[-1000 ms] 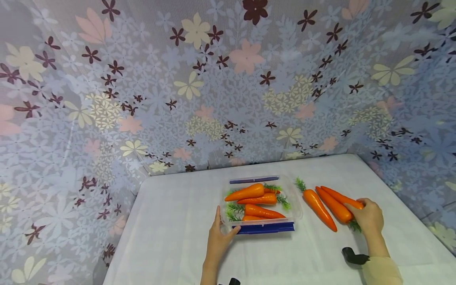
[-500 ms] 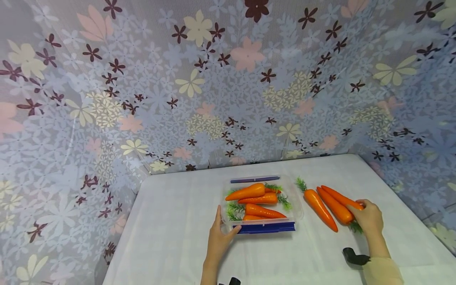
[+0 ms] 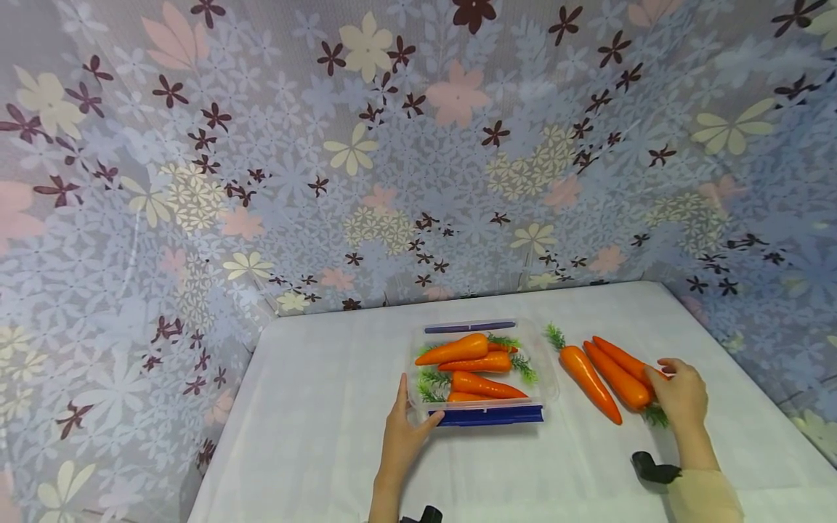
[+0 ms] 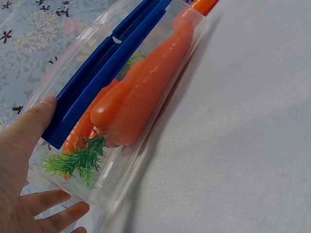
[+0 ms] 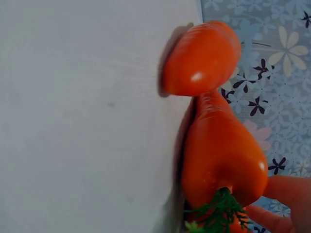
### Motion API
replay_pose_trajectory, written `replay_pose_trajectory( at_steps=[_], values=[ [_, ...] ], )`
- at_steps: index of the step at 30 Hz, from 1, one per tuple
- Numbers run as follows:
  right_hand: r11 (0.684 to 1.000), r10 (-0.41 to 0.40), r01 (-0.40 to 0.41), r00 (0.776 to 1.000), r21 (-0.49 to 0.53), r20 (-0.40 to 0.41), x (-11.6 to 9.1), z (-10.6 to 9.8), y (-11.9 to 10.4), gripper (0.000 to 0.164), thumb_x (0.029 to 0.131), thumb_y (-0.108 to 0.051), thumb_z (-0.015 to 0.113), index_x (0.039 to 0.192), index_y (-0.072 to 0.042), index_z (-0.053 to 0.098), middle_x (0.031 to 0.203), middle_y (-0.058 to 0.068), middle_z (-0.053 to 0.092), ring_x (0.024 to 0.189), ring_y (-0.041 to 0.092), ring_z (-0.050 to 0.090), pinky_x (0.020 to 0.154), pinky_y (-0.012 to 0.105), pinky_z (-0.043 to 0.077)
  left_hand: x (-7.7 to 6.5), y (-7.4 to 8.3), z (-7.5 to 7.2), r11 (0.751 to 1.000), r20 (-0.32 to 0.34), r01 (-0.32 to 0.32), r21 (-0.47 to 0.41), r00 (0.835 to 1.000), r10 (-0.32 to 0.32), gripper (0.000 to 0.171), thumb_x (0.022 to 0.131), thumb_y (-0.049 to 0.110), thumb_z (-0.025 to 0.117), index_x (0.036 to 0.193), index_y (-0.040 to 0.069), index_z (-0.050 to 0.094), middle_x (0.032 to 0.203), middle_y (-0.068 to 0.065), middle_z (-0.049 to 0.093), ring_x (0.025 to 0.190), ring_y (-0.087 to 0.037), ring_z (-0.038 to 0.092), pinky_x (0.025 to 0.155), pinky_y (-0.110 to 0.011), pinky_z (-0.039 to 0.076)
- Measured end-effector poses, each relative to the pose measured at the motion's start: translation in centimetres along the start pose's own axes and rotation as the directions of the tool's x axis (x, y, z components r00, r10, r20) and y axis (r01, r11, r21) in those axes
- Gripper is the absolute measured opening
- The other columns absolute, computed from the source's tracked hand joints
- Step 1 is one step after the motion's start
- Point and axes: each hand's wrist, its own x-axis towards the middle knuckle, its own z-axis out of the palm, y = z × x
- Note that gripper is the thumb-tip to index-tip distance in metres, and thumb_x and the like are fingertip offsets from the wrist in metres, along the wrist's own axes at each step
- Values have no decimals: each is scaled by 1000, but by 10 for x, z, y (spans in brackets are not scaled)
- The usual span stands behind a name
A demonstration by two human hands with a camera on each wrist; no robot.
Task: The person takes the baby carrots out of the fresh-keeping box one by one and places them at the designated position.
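A clear plastic box (image 3: 549,363) with blue latches (image 4: 92,77) sits mid-table, several glossy carrots (image 3: 464,350) with feathery green tops inside it. My left hand (image 3: 402,436) holds its near left corner, the thumb on the near blue latch and the other fingers along the left side. To the right of the box lie three loose carrots side by side. My right hand (image 3: 683,396) pinches the thick end of the rightmost carrot (image 3: 621,354). Beside that one are the middle carrot (image 5: 223,150) and the left carrot (image 3: 591,383). The held carrot's top is hidden.
A white cloth covers the table (image 3: 314,407). Flowered fabric (image 3: 418,181) hangs as a wall behind it and at both sides. A black wrist camera (image 3: 654,468) sticks out from the right wrist above the cloth.
The right hand's fingers have shifted slightly on the end of the rightmost carrot. The left hand, the box and the other carrots have kept their places; the head view has shifted a little.
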Motion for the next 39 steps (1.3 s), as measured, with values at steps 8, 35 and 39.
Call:
replay_pose_trajectory(
  at_steps=[8,35,39],
  values=[
    [992,-111,114,992,50,-68,2,-1,-26,35,90,-16,59,112,11,59,104,32,60,91,44,56,70,44,43,0,-1,-1,1000,-16,-5,6,1000,5,100,78,48,73,154,13,17,149,-20,39,122,-38,53,104,-57,39],
    [894,-397,390,918,221,-13,-18,15,-150,34,92,-17,61,118,6,59,103,27,64,94,40,59,82,54,46,-3,1,-1,1000,-23,-7,13,1000,7,98,78,49,73,153,15,20,148,-22,41,124,-39,53,103,-56,41],
    [884,-411,399,911,245,-1,-18,23,-165,33,91,-14,63,117,6,60,101,27,65,93,39,59,80,50,45,-2,1,-1,1000,-19,-18,20,1000,19,98,79,50,72,153,15,19,149,-20,40,123,-39,54,102,-56,42]
  ],
)
